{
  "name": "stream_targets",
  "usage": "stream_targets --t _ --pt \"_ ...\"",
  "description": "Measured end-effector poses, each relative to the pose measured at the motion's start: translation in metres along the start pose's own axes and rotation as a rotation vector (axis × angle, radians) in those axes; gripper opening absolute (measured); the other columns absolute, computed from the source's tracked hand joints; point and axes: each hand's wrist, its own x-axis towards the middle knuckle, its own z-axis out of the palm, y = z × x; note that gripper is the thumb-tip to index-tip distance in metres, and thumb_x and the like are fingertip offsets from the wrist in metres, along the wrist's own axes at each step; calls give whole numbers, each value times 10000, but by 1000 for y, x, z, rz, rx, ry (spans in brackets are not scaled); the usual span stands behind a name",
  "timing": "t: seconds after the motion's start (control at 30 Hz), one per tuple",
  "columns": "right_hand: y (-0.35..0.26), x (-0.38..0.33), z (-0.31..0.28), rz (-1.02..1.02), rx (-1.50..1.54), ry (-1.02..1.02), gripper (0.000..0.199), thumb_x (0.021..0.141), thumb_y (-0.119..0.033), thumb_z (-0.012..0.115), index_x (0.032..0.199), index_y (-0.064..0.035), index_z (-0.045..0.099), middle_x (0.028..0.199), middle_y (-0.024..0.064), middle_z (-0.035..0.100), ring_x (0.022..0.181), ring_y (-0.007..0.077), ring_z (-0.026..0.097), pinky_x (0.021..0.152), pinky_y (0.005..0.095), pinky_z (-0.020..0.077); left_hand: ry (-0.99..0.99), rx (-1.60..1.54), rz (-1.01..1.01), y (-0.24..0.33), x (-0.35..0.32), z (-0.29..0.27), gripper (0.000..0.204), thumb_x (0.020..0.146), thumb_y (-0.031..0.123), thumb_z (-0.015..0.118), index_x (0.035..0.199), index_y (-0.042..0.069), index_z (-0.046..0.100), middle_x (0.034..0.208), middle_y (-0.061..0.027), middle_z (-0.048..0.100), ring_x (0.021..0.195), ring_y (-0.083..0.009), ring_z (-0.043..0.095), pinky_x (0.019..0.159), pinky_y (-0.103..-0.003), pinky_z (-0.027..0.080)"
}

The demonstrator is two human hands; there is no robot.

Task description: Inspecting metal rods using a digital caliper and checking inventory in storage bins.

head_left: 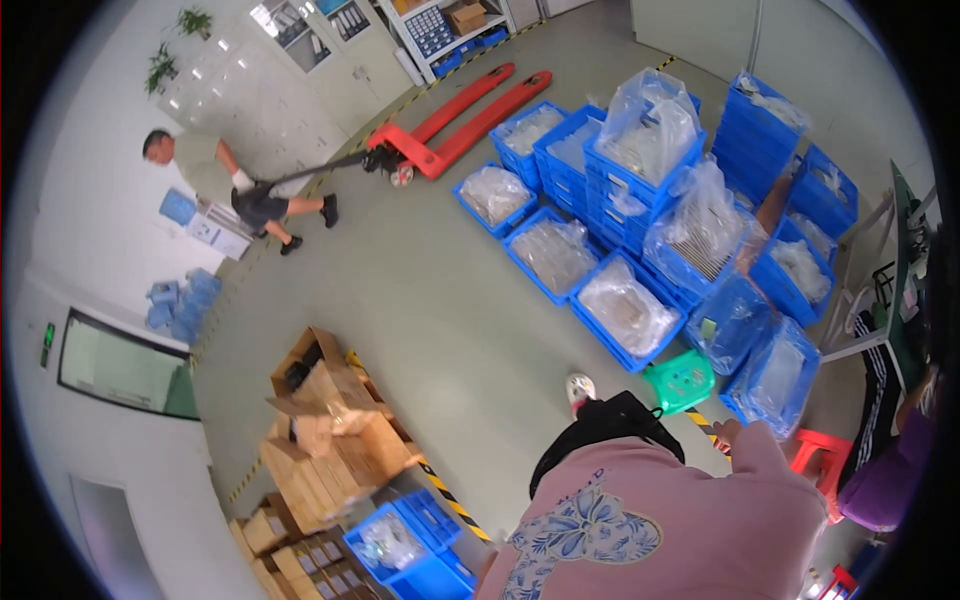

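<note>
My right hand [727,436] hangs at my side past the hem of my pink top. It is small in the head view, and how its fingers are set cannot be made out. Nearest to it are a green plastic stool [681,381] and a blue crate [775,378] with clear plastic wrapping inside. Black-and-yellow floor tape [706,428] runs beside the hand. My left hand is out of view, hidden below or behind my body. One of my shoes [580,388] shows on the floor ahead.
Stacked blue crates [640,205] with bagged parts stand ahead right. A person [205,165] holds the handle of a red pallet truck [455,130] at the far left. Cardboard boxes [335,450] lie at left. At right, someone in purple [885,490] sits near a red stool [822,455].
</note>
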Motion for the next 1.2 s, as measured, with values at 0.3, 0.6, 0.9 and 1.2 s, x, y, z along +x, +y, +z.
stream_targets --t 0.3,0.6,0.9,1.2 --pt "-352 -54 -110 -827 -257 -195 229 717 -307 513 660 -120 633 652 94 613 642 229 593 578 349 451 77 95 -255 7 139 68 286 826 342 456 626 139 478 506 5 421 422 -106 393 369 -275 289" --pt "-580 -90 -179 -822 90 18 253 741 -302 491 759 -94 633 760 152 607 762 317 575 667 401 445 135 271 -514 57 295 100 238 807 289 465 700 97 555 541 -23 488 460 -127 449 401 -291 346" --pt "-577 -111 -134 -224 201 -369 210 759 -207 523 685 -30 609 600 88 590 495 182 574 498 313 467 -22 381 -291 280 426 285 276 812 265 373 632 99 499 640 -16 481 593 -132 470 533 -305 383" --pt "-708 -7 -135 -217 -145 -446 160 701 -184 526 727 -67 631 648 126 610 576 265 606 532 381 482 -673 1666 -220 110 589 247 339 855 369 383 864 102 591 885 -46 592 770 -174 536 657 -286 432"
